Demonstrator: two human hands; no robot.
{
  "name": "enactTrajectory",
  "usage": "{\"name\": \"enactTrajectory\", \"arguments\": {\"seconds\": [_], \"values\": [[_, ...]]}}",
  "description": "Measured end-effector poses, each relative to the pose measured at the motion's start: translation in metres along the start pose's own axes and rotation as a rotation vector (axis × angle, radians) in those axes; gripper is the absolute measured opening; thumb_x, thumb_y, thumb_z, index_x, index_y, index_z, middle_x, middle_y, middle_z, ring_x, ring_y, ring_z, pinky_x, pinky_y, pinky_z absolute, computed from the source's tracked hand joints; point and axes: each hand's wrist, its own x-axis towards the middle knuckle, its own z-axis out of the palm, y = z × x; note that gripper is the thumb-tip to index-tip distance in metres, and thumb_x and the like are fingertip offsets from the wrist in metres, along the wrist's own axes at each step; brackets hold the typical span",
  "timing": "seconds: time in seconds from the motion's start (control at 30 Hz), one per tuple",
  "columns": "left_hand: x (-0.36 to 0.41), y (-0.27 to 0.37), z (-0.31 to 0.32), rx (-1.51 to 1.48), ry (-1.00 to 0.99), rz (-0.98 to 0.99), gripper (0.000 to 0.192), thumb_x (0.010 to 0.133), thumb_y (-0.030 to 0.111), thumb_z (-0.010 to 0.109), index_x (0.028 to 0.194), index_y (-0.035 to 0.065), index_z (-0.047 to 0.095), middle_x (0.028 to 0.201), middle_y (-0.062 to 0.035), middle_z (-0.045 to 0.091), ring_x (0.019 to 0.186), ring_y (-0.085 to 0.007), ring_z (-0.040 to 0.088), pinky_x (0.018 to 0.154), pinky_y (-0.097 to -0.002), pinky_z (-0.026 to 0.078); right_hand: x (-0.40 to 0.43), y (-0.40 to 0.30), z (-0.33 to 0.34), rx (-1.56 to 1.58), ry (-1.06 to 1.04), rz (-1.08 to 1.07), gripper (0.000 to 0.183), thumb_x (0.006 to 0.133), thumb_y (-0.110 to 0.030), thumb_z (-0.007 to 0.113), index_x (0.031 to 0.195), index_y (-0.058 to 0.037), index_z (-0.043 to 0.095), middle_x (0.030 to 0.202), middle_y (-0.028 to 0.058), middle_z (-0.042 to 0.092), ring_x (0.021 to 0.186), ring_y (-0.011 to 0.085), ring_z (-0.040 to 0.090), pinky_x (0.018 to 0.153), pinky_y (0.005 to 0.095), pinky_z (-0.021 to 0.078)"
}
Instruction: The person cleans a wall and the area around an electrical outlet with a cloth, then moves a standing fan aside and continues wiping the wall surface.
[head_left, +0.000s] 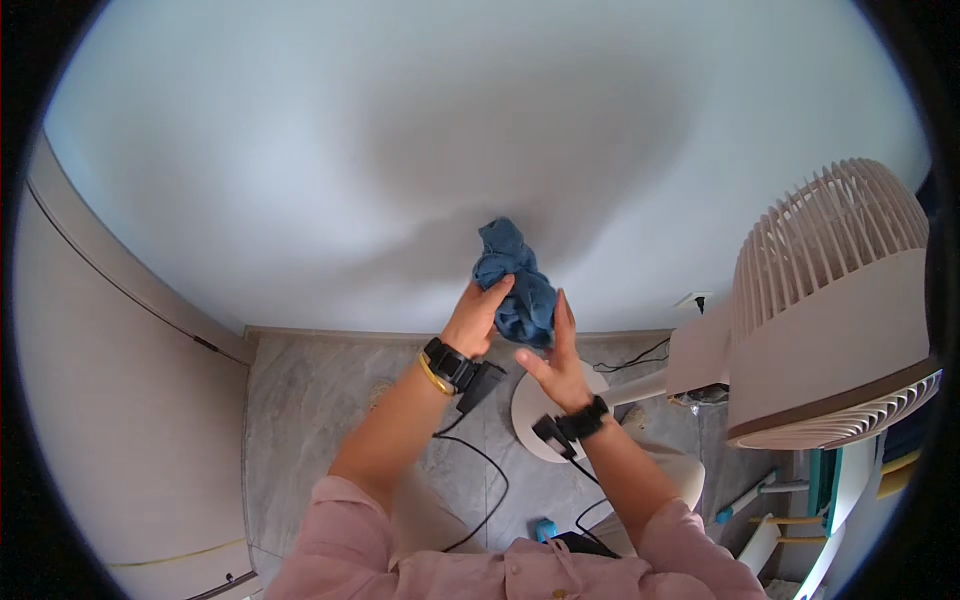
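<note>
A crumpled blue cloth (517, 281) is held up in front of the pale wall (247, 195). My left hand (474, 315) grips its left side, with the thumb pressed across the fabric. On the cloth's lower right, my right hand (561, 360) stands with fingers up and thumb apart, the fingers touching or very near the fabric. Part of the cloth is hidden behind the left fingers. Each wrist wears a black band with a small cabled device, and a gold bangle (435, 375) circles the left wrist.
A beige electric fan (825, 322) rises close on the right, its round base (529, 420) on the grey tiled floor (315, 420). Its plug sits in a wall socket (694, 299). A door (127, 360) borders the left. Black cables (504, 480) hang below my arms.
</note>
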Motion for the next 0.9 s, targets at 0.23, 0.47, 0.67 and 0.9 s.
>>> {"name": "enactTrajectory", "arguments": {"seconds": [0.23, 0.47, 0.67, 0.9], "values": [[0.000, -0.010, -0.020, 0.225, -0.220, 0.068, 0.056, 0.091, 0.043, 0.044, 0.132, 0.0054, 0.035, 0.125, -0.0052, 0.048, 0.113, -0.0181, 0.046, 0.095, -0.0339, 0.037, 0.047, 0.002, 0.013, 0.358, 0.113, -0.024, 0.081, 0.073, -0.017, 0.073, 0.136, -0.0031, 0.024, 0.123, 0.0170, 0.043, 0.112, 0.0248, 0.047, 0.090, 0.0346, 0.0422], [-0.006, -0.020, -0.051, 0.026, 0.012, 0.068, 0.047, 0.094, 0.035, 0.040, 0.134, 0.0115, 0.034, 0.130, -0.0082, 0.041, 0.117, -0.0194, 0.040, 0.094, -0.0373, 0.036, 0.105, -0.024, -0.006, -0.171, 0.499, -0.399, 0.046, 0.074, -0.002, 0.061, 0.118, -0.0019, 0.049, 0.108, 0.0115, 0.055, 0.102, 0.0197, 0.051, 0.091, 0.0332, 0.0385], [0.005, -0.014, -0.070, -0.216, 0.107, 0.131, 0.045, 0.094, 0.032, 0.036, 0.134, 0.0124, 0.034, 0.132, -0.0100, 0.038, 0.120, -0.0254, 0.038, 0.096, -0.0411, 0.034, 0.155, -0.034, -0.006, -0.850, 0.805, -0.694, 0.061, 0.063, 0.008, 0.056, 0.119, -0.0149, 0.055, 0.123, 0.0125, 0.046, 0.112, 0.0308, 0.042, 0.095, 0.0388, 0.0327], [0.008, -0.020, -0.076, -0.193, 0.290, 0.165, 0.046, 0.092, 0.028, 0.041, 0.134, 0.0107, 0.034, 0.132, -0.0095, 0.039, 0.119, -0.0256, 0.040, 0.097, -0.0411, 0.034, 0.093, 0.113, 0.045, -0.985, 0.358, -0.502, 0.041, 0.067, -0.007, 0.060, 0.105, -0.0216, 0.062, 0.112, 0.0114, 0.051, 0.105, 0.0385, 0.041, 0.087, 0.0512, 0.0359]]}}
